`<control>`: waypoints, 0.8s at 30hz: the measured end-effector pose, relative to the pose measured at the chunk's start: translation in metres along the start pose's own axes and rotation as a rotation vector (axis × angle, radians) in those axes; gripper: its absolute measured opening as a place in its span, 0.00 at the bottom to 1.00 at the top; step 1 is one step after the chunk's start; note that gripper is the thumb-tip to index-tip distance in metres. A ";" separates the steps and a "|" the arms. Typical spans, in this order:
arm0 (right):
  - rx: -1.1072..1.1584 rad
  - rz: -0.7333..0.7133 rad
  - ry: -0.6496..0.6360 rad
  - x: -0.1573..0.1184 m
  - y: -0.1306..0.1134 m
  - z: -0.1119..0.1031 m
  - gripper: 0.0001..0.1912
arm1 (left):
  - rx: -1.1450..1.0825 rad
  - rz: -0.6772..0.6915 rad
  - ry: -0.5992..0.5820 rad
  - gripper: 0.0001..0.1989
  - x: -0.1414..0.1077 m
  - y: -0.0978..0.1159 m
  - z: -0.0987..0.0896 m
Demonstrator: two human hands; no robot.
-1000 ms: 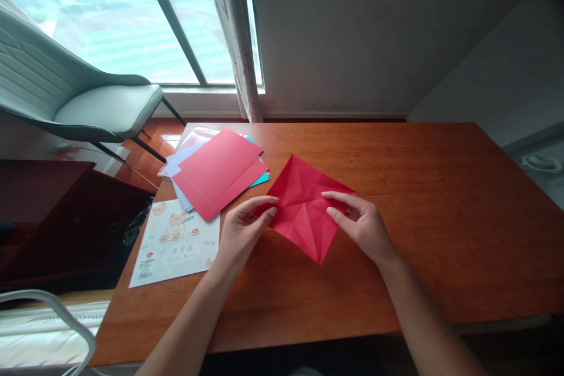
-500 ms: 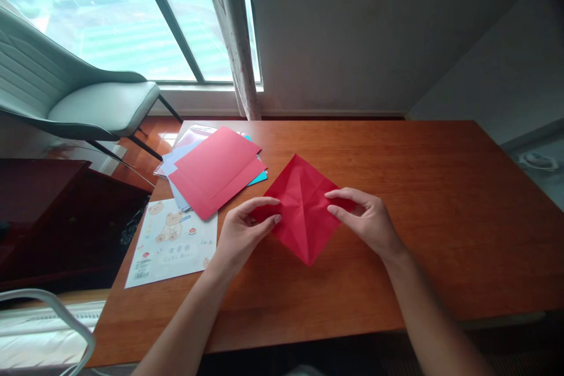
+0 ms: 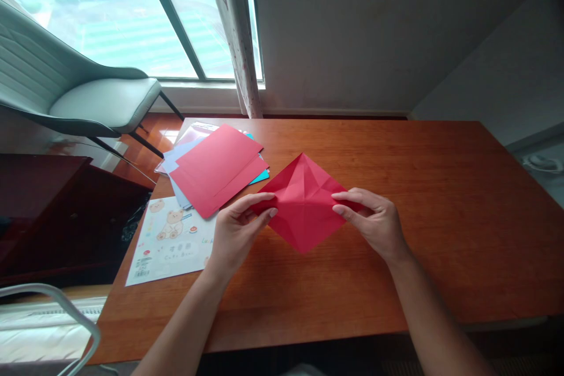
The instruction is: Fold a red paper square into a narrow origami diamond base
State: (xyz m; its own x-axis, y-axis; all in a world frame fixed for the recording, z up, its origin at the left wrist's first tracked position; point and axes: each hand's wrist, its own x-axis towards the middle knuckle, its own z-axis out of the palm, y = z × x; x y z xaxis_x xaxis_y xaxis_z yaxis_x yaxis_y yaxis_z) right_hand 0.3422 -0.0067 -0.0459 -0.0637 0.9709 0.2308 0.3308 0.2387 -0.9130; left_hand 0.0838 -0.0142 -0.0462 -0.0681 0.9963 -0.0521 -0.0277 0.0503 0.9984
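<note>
A creased sheet of red paper (image 3: 303,211) is held above the wooden table, turned so that one corner points away from me and one toward me. My left hand (image 3: 242,229) pinches its left corner between thumb and fingers. At the opposite side, my right hand (image 3: 374,217) grips the right corner the same way. Fold lines run from the far corner through the middle of the sheet. The tips of the left and right corners are partly hidden by my fingers.
Red sheets (image 3: 218,167) lie over bluish and other paper at the table's back left. Nearer me is a white sheet with bear drawings (image 3: 171,247). The wooden table (image 3: 423,188) stretches to the right. A chair (image 3: 106,106) stands by the window, beyond the left edge.
Both hands have moved slightly apart, the right one further right. The red paper is stretched wider and looks flatter from near to far, its near corner drawn up a little.
</note>
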 end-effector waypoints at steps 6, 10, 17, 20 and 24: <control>0.084 0.066 -0.049 -0.001 0.000 0.001 0.11 | -0.084 -0.064 0.042 0.13 0.000 -0.002 0.002; -0.029 0.004 -0.034 0.000 0.000 0.001 0.09 | -0.013 -0.017 0.049 0.14 0.000 -0.002 0.002; -0.151 -0.055 -0.051 0.002 0.001 -0.006 0.10 | 0.180 0.149 -0.068 0.15 0.001 -0.001 -0.002; -0.338 -0.155 -0.009 0.004 -0.004 -0.008 0.17 | 0.153 0.113 -0.051 0.14 0.001 0.000 -0.001; -0.573 -0.399 -0.038 0.009 -0.020 0.002 0.24 | 0.118 0.086 -0.039 0.13 0.000 0.002 0.001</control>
State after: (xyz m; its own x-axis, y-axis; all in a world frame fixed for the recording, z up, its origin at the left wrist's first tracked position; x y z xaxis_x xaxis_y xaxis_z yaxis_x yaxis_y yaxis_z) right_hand 0.3334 -0.0024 -0.0260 -0.3131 0.8136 0.4899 0.7194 0.5399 -0.4370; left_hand 0.0844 -0.0138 -0.0445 -0.0261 0.9991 0.0329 0.0940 -0.0304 0.9951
